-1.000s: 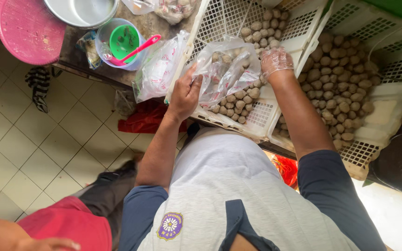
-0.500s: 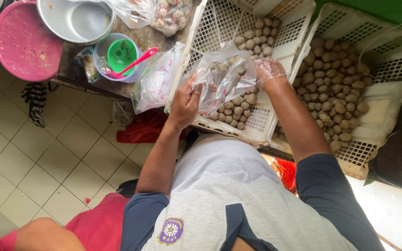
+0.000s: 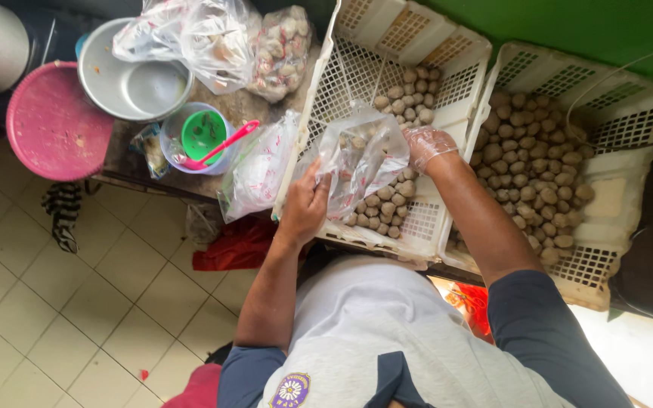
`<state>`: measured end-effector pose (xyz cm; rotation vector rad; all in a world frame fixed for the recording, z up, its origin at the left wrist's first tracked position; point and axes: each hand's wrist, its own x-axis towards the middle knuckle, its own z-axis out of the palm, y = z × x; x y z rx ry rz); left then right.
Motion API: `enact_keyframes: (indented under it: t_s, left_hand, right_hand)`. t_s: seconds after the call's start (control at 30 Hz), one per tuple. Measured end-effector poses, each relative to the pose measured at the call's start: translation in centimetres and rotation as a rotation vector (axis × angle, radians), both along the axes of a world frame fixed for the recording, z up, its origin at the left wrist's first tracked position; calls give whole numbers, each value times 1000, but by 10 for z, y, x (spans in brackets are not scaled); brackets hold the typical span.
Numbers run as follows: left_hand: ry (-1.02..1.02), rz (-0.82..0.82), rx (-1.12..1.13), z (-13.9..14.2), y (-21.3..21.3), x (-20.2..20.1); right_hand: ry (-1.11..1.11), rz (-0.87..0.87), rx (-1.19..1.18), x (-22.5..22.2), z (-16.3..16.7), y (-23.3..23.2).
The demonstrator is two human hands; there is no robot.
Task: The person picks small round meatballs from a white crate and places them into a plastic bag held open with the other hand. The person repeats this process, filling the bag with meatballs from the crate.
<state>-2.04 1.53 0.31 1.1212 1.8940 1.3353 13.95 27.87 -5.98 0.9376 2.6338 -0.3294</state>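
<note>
Looking down from a head-worn camera, the view shows a person in a grey and navy shirt working at a desk [image 3: 115,170] along the top of the frame. In the centre, the left hand [image 3: 307,208] has its grip pressed together on the lower edge of a clear plastic bag [image 3: 360,155] holding small brown balls. The bag hangs over a white slotted basket [image 3: 357,68] that carries more of the same balls. Just right of the bag, the right hand [image 3: 426,145], in a thin clear glove, touches the bag's side; I cannot tell whether its grip is spread or pinching. A second white basket [image 3: 629,113], also filled with balls, sits at the right. At upper left are a pink lid [image 3: 54,125], a metal bowl [image 3: 134,79] and a green cup [image 3: 204,134].
</note>
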Motion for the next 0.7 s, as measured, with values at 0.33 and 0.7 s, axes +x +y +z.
enact_keyframes:
  t_s: [0.33,0.7]
  left_hand:
    - [-75,-4,52,-9,-10,5]
    - [-52,2,88,-15,-25,12]
  right_hand:
    - [66,-77,33,11,-34,14]
    - [1059,-383,-395,32,-20,1]
